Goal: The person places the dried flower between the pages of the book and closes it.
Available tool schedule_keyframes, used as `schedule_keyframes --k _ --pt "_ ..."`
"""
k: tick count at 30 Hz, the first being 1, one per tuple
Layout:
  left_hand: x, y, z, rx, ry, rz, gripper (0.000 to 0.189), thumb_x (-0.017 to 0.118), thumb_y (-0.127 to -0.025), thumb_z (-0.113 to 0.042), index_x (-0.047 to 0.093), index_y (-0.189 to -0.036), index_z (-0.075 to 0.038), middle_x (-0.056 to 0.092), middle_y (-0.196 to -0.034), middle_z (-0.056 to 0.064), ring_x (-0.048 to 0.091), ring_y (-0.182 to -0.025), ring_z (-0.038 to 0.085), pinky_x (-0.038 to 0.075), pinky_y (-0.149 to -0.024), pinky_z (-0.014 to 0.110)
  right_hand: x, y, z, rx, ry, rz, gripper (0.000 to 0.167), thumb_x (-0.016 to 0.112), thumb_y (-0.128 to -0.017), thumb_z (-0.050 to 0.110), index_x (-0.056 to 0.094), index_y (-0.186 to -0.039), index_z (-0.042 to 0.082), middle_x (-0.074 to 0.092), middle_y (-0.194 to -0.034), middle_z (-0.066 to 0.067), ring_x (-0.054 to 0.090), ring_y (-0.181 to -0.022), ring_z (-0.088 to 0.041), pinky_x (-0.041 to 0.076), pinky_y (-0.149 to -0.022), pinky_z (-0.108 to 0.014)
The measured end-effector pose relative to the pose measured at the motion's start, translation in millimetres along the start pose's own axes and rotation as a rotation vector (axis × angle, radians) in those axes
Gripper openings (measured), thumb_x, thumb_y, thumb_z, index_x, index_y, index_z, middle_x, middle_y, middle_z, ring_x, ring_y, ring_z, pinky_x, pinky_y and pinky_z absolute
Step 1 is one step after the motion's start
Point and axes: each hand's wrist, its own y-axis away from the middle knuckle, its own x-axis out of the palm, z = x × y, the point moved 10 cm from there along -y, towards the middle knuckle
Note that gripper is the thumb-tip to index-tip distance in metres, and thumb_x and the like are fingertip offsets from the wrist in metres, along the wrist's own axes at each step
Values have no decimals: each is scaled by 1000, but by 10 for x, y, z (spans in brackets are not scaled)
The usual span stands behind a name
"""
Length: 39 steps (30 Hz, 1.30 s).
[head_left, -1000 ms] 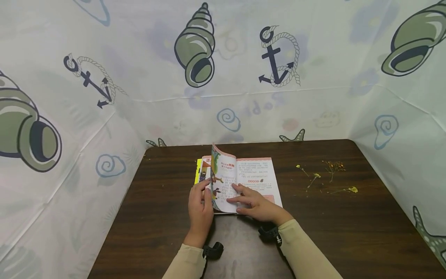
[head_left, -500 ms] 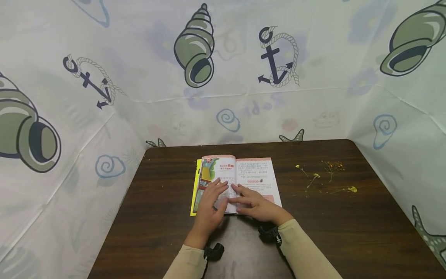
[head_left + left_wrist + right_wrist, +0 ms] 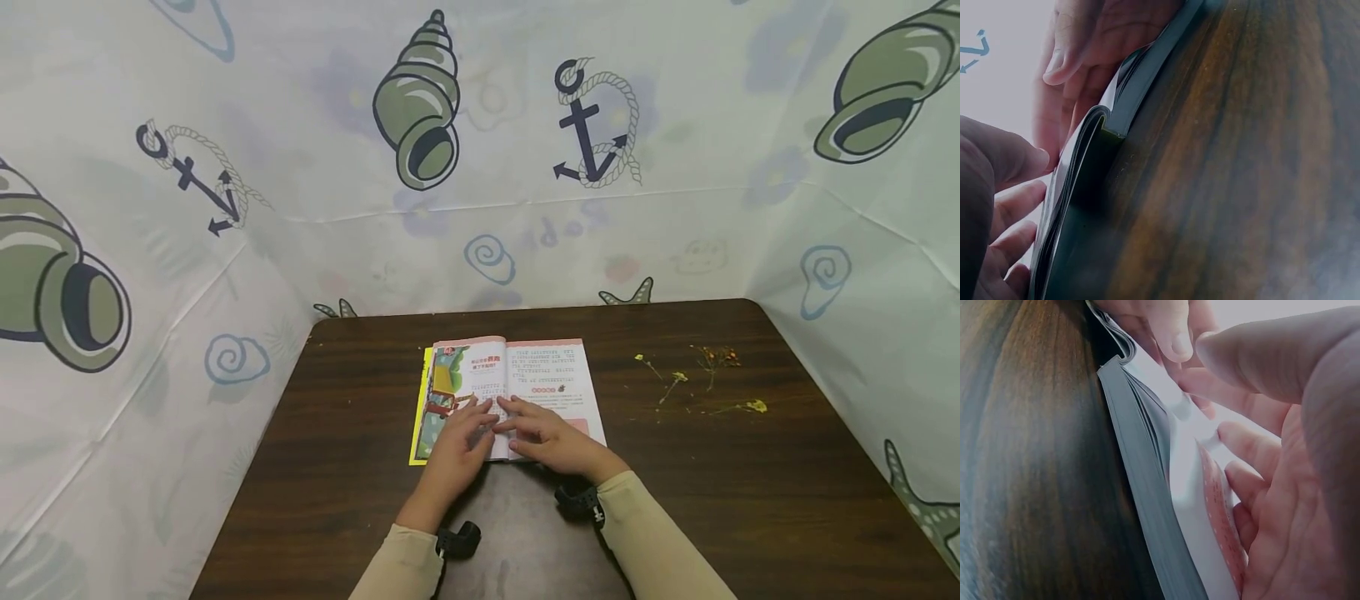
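The book (image 3: 507,379) is touched by loosely spread left fingers (image 3: 472,414) and right fingers (image 3: 525,408); if released, pages (image 3: 551,358) might be flipped.

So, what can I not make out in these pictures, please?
Head view: print in the book, mostly too small.
Head view: part of the left page, covered by the left hand.
Head view: left shell print, cut by the left edge.
Right wrist view: right hand, cut by the right edge.
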Motion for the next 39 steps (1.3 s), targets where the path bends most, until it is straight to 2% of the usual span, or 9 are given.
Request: schedule_keyframes --k 7,10,15,21,27,31,34,36,39 --pt "-19 -12 9 12 3 -2 25 70 -105 -16 78 -129 -15 62 -161 3 43 -161 34 33 -130 67 -18 -15 24 29 -56 -21 34 65 -110 22 72 -142 13 40 -176 -12 30 -167 -38 29 -131 -66" --pt "-21 -10 9 8 6 -3 25 70 -105 -15 78 -129 -15 62 -160 3 43 -161 34 33 -130 66 -39 17 0 69 -103 -32 34 64 -111 22 71 -142 12 42 -175 -11 39 -163 -36 37 -131 -54" --pt "2 1 -3 -7 18 12 25 70 -106 -14 77 -129 -13 61 -162 4 41 -162 35 32 -130 67 -148 162 -128 152 -186 -75 34 65 -111 27 71 -142 16 60 -163 -3 56 -151 -28 46 -118 -22" --pt "16 15 20 -22 22 13 25 69 -106 -14 76 -129 -13 60 -163 3 41 -163 34 32 -131 65 -363 404 -316 207 -273 -100 33 62 -112 27 71 -143 19 72 -146 0 61 -143 -28 46 -111 -14" --pt "34 15 43 -33 22 16 25 69 -106 -16 76 -130 -16 59 -164 -1 39 -164 30 32 -131 64 -698 790 -537 248 -338 -156 32 58 -114 29 69 -143 20 72 -146 -4 60 -145 -20 46 -110 -12" --pt "28 19 37 -25 26 11 25 69 -106 -16 76 -130 -17 59 -164 -1 39 -164 30 33 -131 64 -934 1109 -674 243 -377 -233 33 58 -114 24 67 -143 11 72 -144 -14 66 -136 -9 48 -109 -12" --pt "13 24 33 -14 18 1 25 69 -106 -15 77 -129 -16 59 -163 1 40 -163 32 33 -130 65 -1102 1354 -761 242 -391 -298 35 57 -115 21 65 -143 3 71 -142 -23 72 -125 -14 56 -104 -18" --pt "4 27 28 -8 15 0 25 69 -106 -15 76 -129 -15 60 -163 1 40 -163 32 33 -130 65 -1258 1547 -824 275 -354 -384 35 57 -115 23 66 -139 0 72 -135 -25 75 -113 -19 60 -96 -23" --pt "-2 28 21 0 13 4 25 69 -105 -15 76 -129 -14 60 -163 2 40 -163 33 32 -131 64 -1586 1925 -916 386 -180 -585 36 60 -113 34 71 -127 2 77 -117 -16 70 -92 -19 57 -79 -27"
